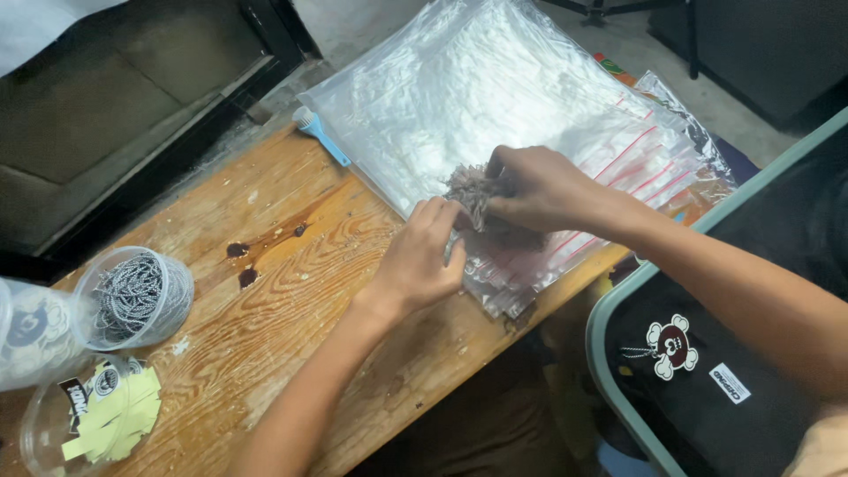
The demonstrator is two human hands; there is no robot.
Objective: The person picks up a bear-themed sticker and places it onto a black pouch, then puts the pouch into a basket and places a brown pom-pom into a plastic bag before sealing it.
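A stack of clear zip-top plastic bags (495,97) with red seal lines lies across the far right part of the wooden table (291,291). On the stack rests a fuzzy grey-brown tuft (470,187). My right hand (539,187) grips the tuft from the right, fingers curled over it. From the left, my left hand (422,258) has its fingertips at the tuft's lower edge and at the near edge of the bags.
A clear round tub of grey ball chains (137,296) stands at the left. Below it is a tub of pale yellow paper strips (106,420). A blue-handled tool (320,134) lies beside the bags. A black bag with a skull patch (698,371) sits at the right.
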